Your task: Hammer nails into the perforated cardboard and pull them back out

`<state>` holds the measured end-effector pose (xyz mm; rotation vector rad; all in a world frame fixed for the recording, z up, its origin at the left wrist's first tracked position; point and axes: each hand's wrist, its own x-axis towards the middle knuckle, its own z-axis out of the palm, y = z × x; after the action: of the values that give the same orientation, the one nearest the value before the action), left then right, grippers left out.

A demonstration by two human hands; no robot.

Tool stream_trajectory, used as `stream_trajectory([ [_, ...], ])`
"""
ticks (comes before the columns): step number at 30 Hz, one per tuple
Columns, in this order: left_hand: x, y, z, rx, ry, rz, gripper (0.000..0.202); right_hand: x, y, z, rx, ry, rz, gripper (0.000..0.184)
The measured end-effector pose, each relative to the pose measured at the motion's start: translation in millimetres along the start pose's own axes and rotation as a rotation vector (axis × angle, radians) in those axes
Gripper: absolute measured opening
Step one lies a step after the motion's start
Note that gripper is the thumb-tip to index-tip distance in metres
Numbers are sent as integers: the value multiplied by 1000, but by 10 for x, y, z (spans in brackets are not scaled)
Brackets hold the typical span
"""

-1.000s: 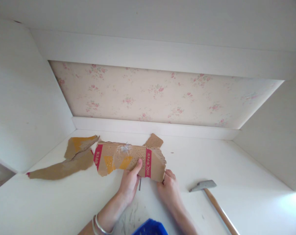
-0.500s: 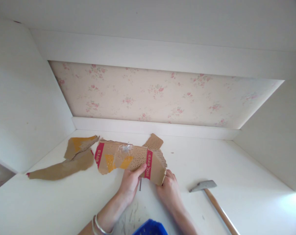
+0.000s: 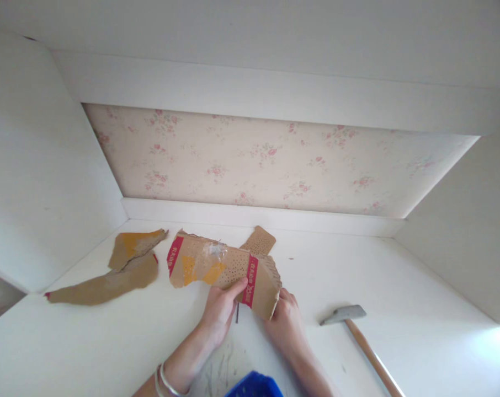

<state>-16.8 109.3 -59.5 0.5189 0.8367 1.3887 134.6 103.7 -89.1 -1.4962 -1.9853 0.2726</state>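
A torn piece of cardboard [image 3: 233, 264] with red printed bands, yellow tape and many small punched holes is between my hands. My left hand [image 3: 222, 310] grips its lower edge, thumb on top and fingers underneath. At the right end, my right hand [image 3: 283, 318] is closed on the torn edge, its fingertips partly hidden. A thin dark rod like a nail [image 3: 237, 314] sticks out below the cardboard beside my left hand. Clear crumpled tape [image 3: 217, 251] clings to the top of the piece. Behind it lies a smaller perforated cardboard strip [image 3: 261, 240].
A hammer [image 3: 344, 314] with a wooden handle lies to the right on the white surface [image 3: 316, 275]. Torn cardboard scraps [image 3: 121, 281] lie on the left. A blue plastic container [image 3: 256, 384] is at the bottom edge. White side panels and a floral back wall [image 3: 266, 160] enclose the space.
The cardboard has turned slightly clockwise: its left end has moved up and right, its right corner down. Both hands stay nearly in place on it.
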Motion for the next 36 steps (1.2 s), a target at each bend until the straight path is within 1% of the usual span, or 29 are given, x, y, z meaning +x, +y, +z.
stream_trajectory([
  [5,1,10,-1,5,-12,19,39,-7,34,28,49,-8,12,33],
  [10,-21,14,-17,44,-52,-30,40,-18,63,45,125,-6,-17,31],
  [16,-11,-2,-37,57,-37,-16,40,-10,68,39,163,0,8,28],
  [22,8,-13,-42,52,-50,-16,37,-7,59,38,170,10,24,32],
  [29,10,1,-24,30,-62,0,38,-17,70,51,174,1,30,33],
  [36,-1,0,-21,-9,-37,-7,39,-27,87,78,130,-11,42,32],
])
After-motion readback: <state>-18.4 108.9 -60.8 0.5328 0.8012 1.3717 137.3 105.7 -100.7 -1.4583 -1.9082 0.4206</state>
